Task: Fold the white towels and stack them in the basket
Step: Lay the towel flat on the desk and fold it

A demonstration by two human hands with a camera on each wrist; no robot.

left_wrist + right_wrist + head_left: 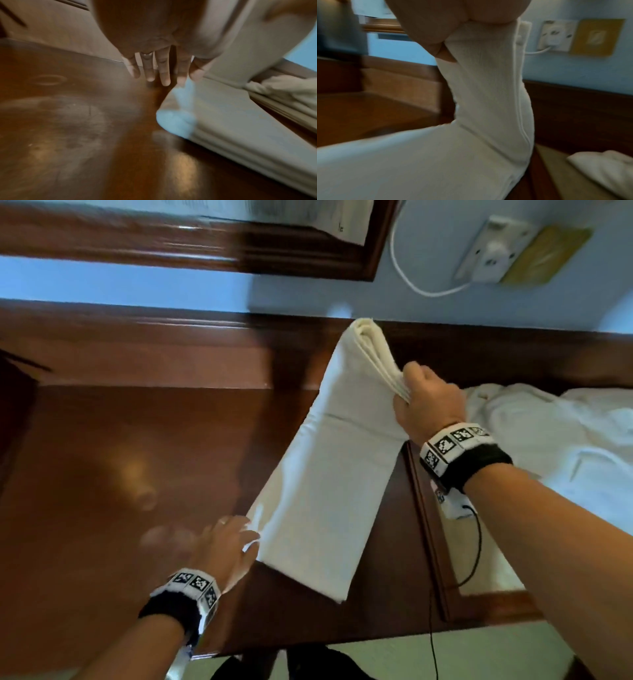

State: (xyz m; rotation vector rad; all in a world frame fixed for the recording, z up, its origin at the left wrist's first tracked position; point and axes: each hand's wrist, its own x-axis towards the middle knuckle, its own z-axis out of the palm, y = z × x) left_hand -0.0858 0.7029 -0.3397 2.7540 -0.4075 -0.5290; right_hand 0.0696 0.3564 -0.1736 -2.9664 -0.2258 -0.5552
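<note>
A white towel (329, 474) folded into a long strip lies slanted on the brown wooden table (120, 457). My right hand (411, 388) grips its far end in a fist and lifts it off the table, so the layers bend over at the top. In the right wrist view the towel (488, 88) hangs down from the right hand (440, 44). My left hand (233, 539) is open with straight fingers (150, 73), low over the table at the towel's (231, 115) near left edge. Blur hides whether it touches the cloth. No basket is in view.
A loose heap of white towels (555, 446) lies to the right on a lower surface beyond the table's edge. A wall socket (493, 251) with a white cable sits on the blue wall behind. A dark wooden frame (205, 251) hangs at the upper left.
</note>
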